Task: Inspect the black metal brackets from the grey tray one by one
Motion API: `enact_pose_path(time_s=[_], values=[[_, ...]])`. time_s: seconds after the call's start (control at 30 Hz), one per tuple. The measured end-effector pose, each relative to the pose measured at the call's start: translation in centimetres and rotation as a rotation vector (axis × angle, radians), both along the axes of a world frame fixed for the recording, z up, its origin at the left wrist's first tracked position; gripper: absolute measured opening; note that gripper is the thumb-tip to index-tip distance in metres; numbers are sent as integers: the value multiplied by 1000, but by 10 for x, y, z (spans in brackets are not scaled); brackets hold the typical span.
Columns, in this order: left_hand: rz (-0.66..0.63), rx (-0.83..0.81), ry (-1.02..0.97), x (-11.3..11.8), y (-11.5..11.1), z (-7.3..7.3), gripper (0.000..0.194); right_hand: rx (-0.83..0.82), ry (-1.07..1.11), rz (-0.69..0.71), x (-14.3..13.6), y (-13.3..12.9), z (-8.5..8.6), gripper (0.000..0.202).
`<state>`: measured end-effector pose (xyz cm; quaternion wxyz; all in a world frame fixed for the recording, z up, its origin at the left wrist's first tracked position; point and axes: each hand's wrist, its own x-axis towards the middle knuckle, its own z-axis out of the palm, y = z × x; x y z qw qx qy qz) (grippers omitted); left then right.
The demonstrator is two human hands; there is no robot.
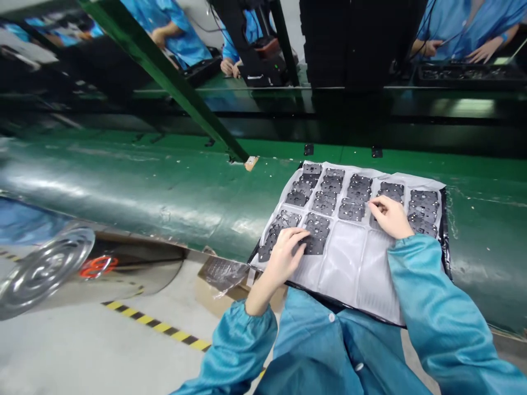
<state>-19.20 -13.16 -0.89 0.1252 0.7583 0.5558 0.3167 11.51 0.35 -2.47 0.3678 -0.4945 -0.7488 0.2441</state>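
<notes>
A tray (341, 263) lined with white, divided into compartments, lies at the bench edge in front of me. Stacks of thin black plates with small holes (360, 188) overlap in its far row and in the two near-left compartments. My left hand (285, 253) is closed, with thumb and fingertips at the left edge of a black plate (316, 245) in the second near compartment. Over the fourth far compartment, my right hand (391, 217) is closed in a pinch. Its fingers hide whatever is between the tips. Bare white lining shows in the near-right compartments.
A green bench (164, 181) runs across, with a slanted green post (173, 77) at left. Two small black pieces lie beyond the tray. Co-workers in blue sit opposite. Below left are a round stool (45, 274), a cardboard box (218, 291) and yellow-black floor tape (156, 323).
</notes>
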Motion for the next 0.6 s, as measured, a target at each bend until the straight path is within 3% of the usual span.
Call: enact_pose_path(time_s=[0.07, 0.13, 0.23, 0.33, 0.43, 0.5, 0.6], values=[[37, 47, -28, -3, 12, 13, 26, 13, 0, -2, 0, -1, -1, 16], [41, 75, -54, -8, 39, 27, 24, 28, 4, 5, -2, -2, -2, 16], [28, 98, -58, -10, 112, 39, 21, 49, 12, 29, -6, -5, -4, 17], [111, 11, 74, -1, 206, 36, 25, 68, 29, 51, -11, -8, -6, 18], [397, -189, 166, 16, 284, 27, 34, 80, 37, 77, -15, -12, -7, 20], [515, -243, 154, 28, 317, 19, 44, 91, 24, 98, -18, -14, -7, 22], [637, -320, 117, 38, 343, 7, 60, 124, 7, 130, -22, -16, -7, 20]])
